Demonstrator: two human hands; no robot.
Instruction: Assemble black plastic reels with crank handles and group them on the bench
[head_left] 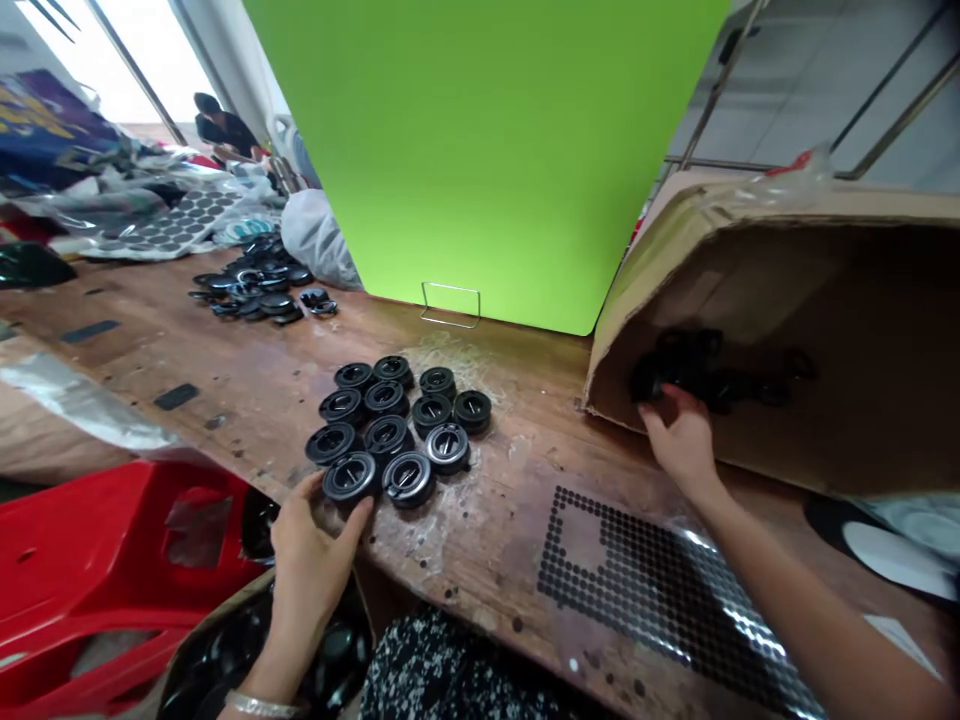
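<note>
No readable text — yellow lettering on blue bag [45, 125] (far left) too blurred.

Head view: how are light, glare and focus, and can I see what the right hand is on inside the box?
Head view: bright daylight washes out the upper left; wide-angle bending at the edges. The left hand at the black round caps is sharp and evenly lit. The cardboard box interior is dark, so the right hand reaches blurred black parts. Glare streaks the dotted sheet.
</note>
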